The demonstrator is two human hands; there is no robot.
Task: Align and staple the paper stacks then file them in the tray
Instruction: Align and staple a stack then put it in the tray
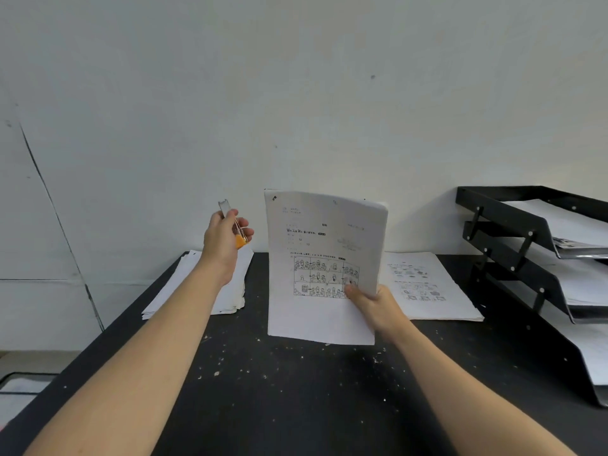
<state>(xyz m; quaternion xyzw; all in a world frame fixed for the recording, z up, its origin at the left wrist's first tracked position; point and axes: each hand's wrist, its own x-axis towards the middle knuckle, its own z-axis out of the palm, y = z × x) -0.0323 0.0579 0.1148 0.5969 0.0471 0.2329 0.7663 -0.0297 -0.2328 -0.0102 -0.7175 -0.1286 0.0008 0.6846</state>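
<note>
With the left hand (225,240) closed around the stapler (234,227) and the right hand (373,306) gripping the paper stack (324,268) upright above the tabletop (296,390), stapling appears done; filing in the tray (513,232) at right follows.

Two bare forearms enter from the bottom of the head view, one from the lower left corner and one from the lower right, each narrowing from a broad near end to a slimmer wrist. No sleeves, cuffs, gloves, watch, bracelets or rings show anywhere along them. The left hand (226,240) shows its back and knuckles, the fingers short and rounded at the tips. The right hand (373,304) shows its back and thumb, the nail plain and unpainted.
</note>
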